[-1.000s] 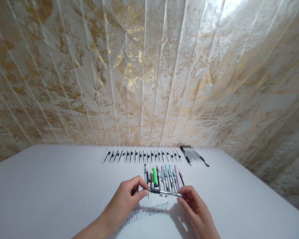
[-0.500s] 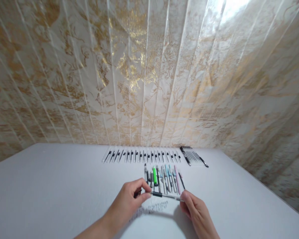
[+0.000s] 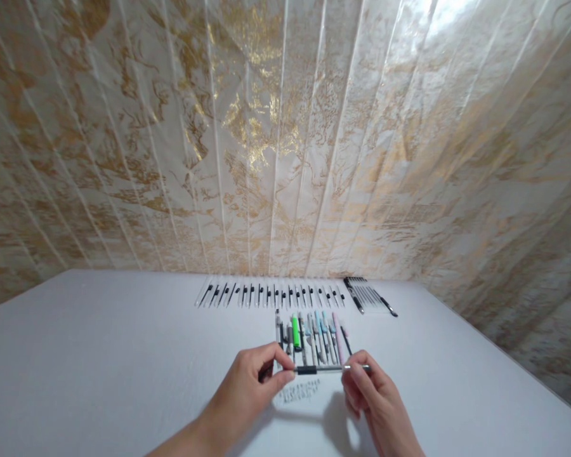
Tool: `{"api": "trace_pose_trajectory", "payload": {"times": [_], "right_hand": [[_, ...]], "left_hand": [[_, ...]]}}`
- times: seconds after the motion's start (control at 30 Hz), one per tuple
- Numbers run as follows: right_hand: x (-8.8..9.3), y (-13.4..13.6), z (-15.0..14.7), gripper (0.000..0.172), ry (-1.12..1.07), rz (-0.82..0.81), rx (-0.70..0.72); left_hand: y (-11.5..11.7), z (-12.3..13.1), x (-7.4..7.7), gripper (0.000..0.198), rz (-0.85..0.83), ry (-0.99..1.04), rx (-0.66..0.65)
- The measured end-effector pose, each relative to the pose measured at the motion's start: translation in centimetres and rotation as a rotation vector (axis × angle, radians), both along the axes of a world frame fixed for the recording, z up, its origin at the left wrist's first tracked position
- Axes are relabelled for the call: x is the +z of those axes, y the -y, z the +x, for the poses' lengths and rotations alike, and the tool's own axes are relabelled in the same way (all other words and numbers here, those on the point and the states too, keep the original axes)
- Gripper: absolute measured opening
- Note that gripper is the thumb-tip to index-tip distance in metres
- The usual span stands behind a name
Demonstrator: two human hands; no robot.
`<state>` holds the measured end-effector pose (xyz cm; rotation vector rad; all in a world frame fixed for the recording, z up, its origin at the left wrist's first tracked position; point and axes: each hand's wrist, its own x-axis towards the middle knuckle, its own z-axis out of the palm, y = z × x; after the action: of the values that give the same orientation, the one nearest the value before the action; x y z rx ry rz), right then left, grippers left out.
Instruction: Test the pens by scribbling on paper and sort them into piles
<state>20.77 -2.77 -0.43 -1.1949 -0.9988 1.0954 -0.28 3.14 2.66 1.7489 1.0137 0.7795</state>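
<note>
Gold-patterned sheeting [image 3: 247,127] hung behind a white table [image 3: 124,343]. One slim pen [image 3: 321,369], clear-barrelled with a black grip, was held above the table, its long axis running nearly level from left to right, grip end leftward. The left hand [image 3: 253,379] pinched that end between thumb and forefinger; the right hand [image 3: 374,387] had its fingers clamped near the other end. Beyond lay one green marker [image 3: 295,331], one pink pen [image 3: 337,336] and other pens [image 3: 311,339] too blurred to count.

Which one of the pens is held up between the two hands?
The pen with a black grip, pinched crosswise between the left hand and the right hand; the other pens lie on the table.
</note>
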Motion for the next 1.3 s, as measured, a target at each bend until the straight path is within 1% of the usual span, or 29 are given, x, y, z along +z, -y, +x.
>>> {"api": "trace_pose_trajectory", "payload": {"times": [0.07, 0.1, 0.17, 0.2, 0.27, 0.3, 0.37, 0.43, 0.47, 0.5, 0.57, 0.63, 0.77, 0.9, 1.0, 1.03, 1.1, 1.2, 1.23, 1.3], "right_hand": [[0.4, 0.4, -1.2, 0.039, -0.137, 0.012, 0.067], [0.6, 0.6, -1.7, 0.039, -0.140, 0.006, 0.117], [0.9, 0.6, -1.9, 0.038, -0.063, -0.026, 0.186], [1.0, 0.5, -1.7, 0.039, -0.010, -0.039, 0.189], [1.1, 0.0, -0.7, 0.042, 0.113, -0.048, 0.142], [1.1, -0.3, -0.1, 0.040, 0.184, -0.055, 0.105], [1.0, -0.9, 0.7, 0.028, 0.334, -0.075, 0.053], [0.8, -1.2, 0.8, 0.015, 0.435, -0.087, 0.031], [0.6, -1.2, 0.6, 0.012, 0.460, -0.076, 0.025], [0.5, -1.2, 0.4, 0.010, 0.478, -0.058, 0.021], [0.3, -1.0, -0.2, 0.013, 0.505, -0.026, 0.009], [0.2, -0.8, -0.6, 0.016, 0.522, -0.017, -0.004], [0.1, -0.8, -0.7, 0.017, 0.546, -0.034, 0.014], [-0.1, -0.8, -0.6, 0.018, 0.559, -0.048, 0.057], [-0.2, -0.8, -0.6, 0.019, 0.560, -0.045, 0.087], [-0.2, -0.7, -0.6, 0.020, 0.554, -0.043, 0.077], [-0.2, -0.7, -0.5, 0.022, 0.518, -0.048, 0.011], [-0.1, -0.6, -0.2, 0.025, 0.428, -0.073, -0.123], [0.1, -0.6, -0.1, 0.026, 0.408, -0.077, -0.146], [0.6, -0.4, -0.1, 0.026, 0.387, -0.072, -0.147]], "left_hand": [[1.0, 0.6, -0.5, 0.014, -0.021, 0.006, -0.058], [1.4, 0.9, -0.7, 0.014, -0.028, 0.009, -0.093], [2.0, 1.2, -1.1, 0.009, -0.031, 0.011, -0.141], [2.2, 1.3, -1.2, 0.008, -0.041, 0.011, -0.132], [2.1, 1.2, -1.3, 0.013, -0.086, 0.025, -0.062], [2.0, 1.2, -1.3, 0.015, -0.116, 0.040, -0.029], [1.6, 1.0, -1.3, 0.013, -0.151, 0.063, 0.002], [1.3, 1.0, -1.6, 0.008, -0.136, 0.059, -0.028], [1.3, 1.0, -1.8, 0.006, -0.120, 0.046, -0.050], [1.3, 1.0, -2.0, 0.005, -0.102, 0.030, -0.071], [1.5, 1.0, -2.2, 0.004, -0.081, 0.002, -0.108], [1.7, 1.0, -2.3, 0.003, -0.087, -0.015, -0.143], [2.0, 1.0, -2.0, 0.006, -0.124, -0.018, -0.196], [1.9, 1.1, -1.7, 0.005, -0.155, -0.016, -0.195], [1.8, 1.2, -1.7, 0.005, -0.190, 0.008, -0.196], [1.8, 1.2, -1.8, 0.005, -0.195, 0.013, -0.196], [1.8, 1.2, -2.1, 0.007, -0.189, 0.013, -0.188], [1.8, 1.2, -2.5, 0.020, -0.147, -0.011, -0.155], [1.8, 1.3, -2.6, 0.025, -0.136, -0.018, -0.145], [1.9, 1.3, -2.6, 0.033, -0.127, -0.028, -0.142]]}}
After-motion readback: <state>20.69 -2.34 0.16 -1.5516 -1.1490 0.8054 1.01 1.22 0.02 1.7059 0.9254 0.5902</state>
